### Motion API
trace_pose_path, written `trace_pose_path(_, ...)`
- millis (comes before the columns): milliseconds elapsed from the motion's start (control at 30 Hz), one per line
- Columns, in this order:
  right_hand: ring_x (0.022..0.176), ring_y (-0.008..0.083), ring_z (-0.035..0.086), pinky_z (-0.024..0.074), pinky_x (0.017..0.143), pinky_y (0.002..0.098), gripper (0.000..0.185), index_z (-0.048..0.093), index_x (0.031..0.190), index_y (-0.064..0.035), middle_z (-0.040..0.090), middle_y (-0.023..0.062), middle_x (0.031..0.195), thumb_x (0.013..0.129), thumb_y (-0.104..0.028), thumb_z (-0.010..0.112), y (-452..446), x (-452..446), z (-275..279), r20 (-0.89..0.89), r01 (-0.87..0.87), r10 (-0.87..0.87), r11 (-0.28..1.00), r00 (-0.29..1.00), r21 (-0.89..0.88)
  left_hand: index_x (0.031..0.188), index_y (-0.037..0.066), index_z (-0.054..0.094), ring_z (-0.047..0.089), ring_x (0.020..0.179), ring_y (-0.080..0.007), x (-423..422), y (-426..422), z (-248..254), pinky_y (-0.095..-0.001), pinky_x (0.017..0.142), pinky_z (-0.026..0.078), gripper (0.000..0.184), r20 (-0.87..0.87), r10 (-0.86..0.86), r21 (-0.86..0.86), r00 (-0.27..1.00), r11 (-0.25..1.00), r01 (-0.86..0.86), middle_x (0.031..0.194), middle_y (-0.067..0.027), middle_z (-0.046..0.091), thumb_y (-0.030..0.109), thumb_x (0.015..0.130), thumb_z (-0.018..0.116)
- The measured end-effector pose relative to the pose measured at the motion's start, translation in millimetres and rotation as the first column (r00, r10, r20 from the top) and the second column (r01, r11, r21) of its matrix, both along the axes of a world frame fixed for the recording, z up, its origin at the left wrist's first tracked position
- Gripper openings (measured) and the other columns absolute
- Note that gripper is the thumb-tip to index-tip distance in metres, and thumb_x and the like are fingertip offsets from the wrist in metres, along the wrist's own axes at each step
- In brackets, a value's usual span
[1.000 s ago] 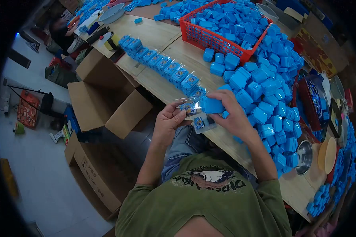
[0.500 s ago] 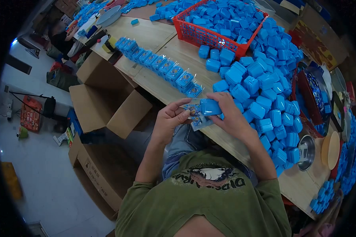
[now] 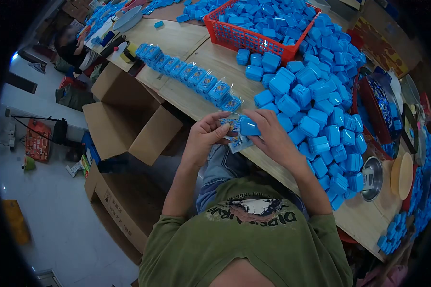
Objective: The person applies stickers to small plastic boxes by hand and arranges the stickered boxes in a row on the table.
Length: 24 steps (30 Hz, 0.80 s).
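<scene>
My left hand pinches a clear printed bag near the table's front edge. In my right hand is a blue box, held at the bag's mouth; how far it sits inside is hard to tell. Just below them lies a small stack of printed bags, partly covered by my fingers. Beyond my hands a row of bagged blue boxes runs off to the upper left. A large heap of blue boxes lies right of my right hand.
A red basket full of blue boxes stands at the back of the wooden table. Open cardboard boxes are on the floor at left. A metal bowl sits at right. Another person is at the far left.
The blue box has moved left, closer to my left hand and against the bag. The view has shifted slightly, so the table and heap appear a little further left.
</scene>
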State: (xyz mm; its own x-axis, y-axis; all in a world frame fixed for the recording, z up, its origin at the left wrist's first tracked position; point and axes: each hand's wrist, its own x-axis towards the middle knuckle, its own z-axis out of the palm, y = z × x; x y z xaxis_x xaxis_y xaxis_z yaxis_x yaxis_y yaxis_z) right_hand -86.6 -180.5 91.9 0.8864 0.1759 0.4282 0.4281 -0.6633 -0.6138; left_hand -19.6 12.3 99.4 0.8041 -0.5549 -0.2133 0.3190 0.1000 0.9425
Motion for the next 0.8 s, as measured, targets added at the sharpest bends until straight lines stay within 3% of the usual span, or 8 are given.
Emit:
trace_pose_path(167, 0.107, 0.0325, 0.043, 0.0397, 0.090, 0.0381, 0.063, 0.042, 0.124, -0.0075, 0.043, 0.0137, 0.116, 0.067, 0.002, 0.066, 1.6, -3.3, 0.0, -0.051, 0.037, -0.032, 0.994, 0.998, 0.104, 0.117, 0.002, 0.050, 0.059, 0.078, -0.0099, -5.3, -6.2, -8.2, -0.0213, 0.062, 0.047, 0.036, 0.037, 0.031, 0.011, 0.999, 0.999, -0.031, 0.089, -0.0051, 0.061, 0.013, 0.085, 0.060)
trace_pose_path(267, 0.108, 0.0321, 0.043, 0.0396, 0.089, 0.0380, 0.062, 0.043, 0.123, -0.0077, 0.043, 0.0140, 0.116, 0.066, 0.002, 0.066, 1.6, -2.5, 0.3, -0.030, 0.009, -0.008, 0.999, 1.000, 0.037, 0.115, 0.002, 0.051, 0.057, 0.074, -0.0082, -6.8, -8.6, -10.7, -0.0210, 0.062, 0.046, 0.035, 0.086, 0.035, 0.020, 0.996, 0.999, -0.037, 0.086, -0.0037, 0.061, 0.013, 0.084, 0.061)
trace_pose_path(333, 0.097, 0.0333, 0.046, 0.0417, 0.082, 0.0393, 0.060, 0.046, 0.121, -0.0085, 0.047, 0.0145, 0.106, 0.065, 0.003, 0.065, 2.1, -1.3, -4.2, 0.081, 0.023, -0.017, 0.997, 0.997, -0.078, 0.115, 0.001, 0.050, 0.057, 0.076, -0.0086, -6.6, -9.6, -6.7, -0.0214, 0.063, 0.047, 0.036, 0.068, 0.036, 0.028, 0.997, 0.999, -0.038, 0.088, -0.0040, 0.060, 0.012, 0.083, 0.063)
trace_pose_path(400, 0.096, 0.0330, 0.047, 0.0419, 0.081, 0.0392, 0.059, 0.047, 0.120, -0.0087, 0.047, 0.0142, 0.106, 0.065, 0.003, 0.065, 3.0, -2.1, -7.7, 0.091, 0.052, -0.050, 0.999, 0.995, -0.017, 0.114, 0.001, 0.050, 0.057, 0.079, -0.0089, -6.3, -11.3, -6.2, -0.0218, 0.065, 0.047, 0.037, 0.054, 0.035, 0.034, 0.998, 0.999, -0.037, 0.090, -0.0042, 0.059, 0.012, 0.082, 0.064)
trace_pose_path(467, 0.094, 0.0326, 0.048, 0.0420, 0.080, 0.0391, 0.057, 0.049, 0.118, -0.0089, 0.048, 0.0139, 0.105, 0.065, 0.003, 0.066, 4.3, -3.9, -9.3, 0.103, 0.081, -0.086, 0.996, 0.991, 0.046, 0.119, 0.001, 0.043, 0.055, 0.088, -0.0121, -7.6, -15.8, -12.3, -0.0224, 0.071, 0.046, 0.049, 0.326, 0.222, 0.007, 0.919, 0.971, -0.237, 0.101, -0.0073, 0.055, 0.011, 0.078, 0.068)
trace_pose_path(600, 0.097, 0.0319, 0.048, 0.0426, 0.081, 0.0374, 0.057, 0.049, 0.117, -0.0071, 0.048, 0.0141, 0.107, 0.064, 0.003, 0.067, 6.9, -4.0, -11.2, 0.138, 0.146, -0.162, 0.982, 0.977, 0.116, 0.125, 0.001, 0.035, 0.052, 0.098, -0.0159, -16.2, -26.1, -24.7, -0.0238, 0.077, 0.045, 0.060, 0.475, 0.447, -0.090, 0.757, 0.881, -0.464, 0.112, -0.0103, 0.049, 0.008, 0.076, 0.069)
trace_pose_path(667, 0.095, 0.0329, 0.047, 0.0421, 0.080, 0.0390, 0.058, 0.048, 0.119, -0.0081, 0.047, 0.0147, 0.107, 0.064, 0.003, 0.067, 10.3, -4.1, -11.9, 0.157, 0.146, -0.162, 0.983, 0.974, 0.110, 0.127, 0.003, 0.031, 0.050, 0.103, -0.0180, -27.3, -35.1, -28.4, -0.0254, 0.081, 0.045, 0.062, -0.061, 0.334, -0.261, 0.940, 0.904, -0.338, 0.116, -0.0117, 0.046, 0.006, 0.077, 0.068)
trace_pose_path(800, 0.100, 0.0327, 0.046, 0.0418, 0.083, 0.0372, 0.067, 0.039, 0.125, -0.0049, 0.047, 0.0156, 0.109, 0.066, 0.000, 0.069, 20.1, -6.5, -10.7, 0.127, 0.167, -0.174, 0.984, 0.977, 0.062, 0.117, 0.003, 0.043, 0.058, 0.092, -0.0181, -33.1, -46.4, -26.4, -0.0277, 0.080, 0.048, 0.046, -0.281, 0.249, -0.328, 0.927, 0.883, -0.337, 0.103, -0.0096, 0.057, 0.006, 0.078, 0.066)
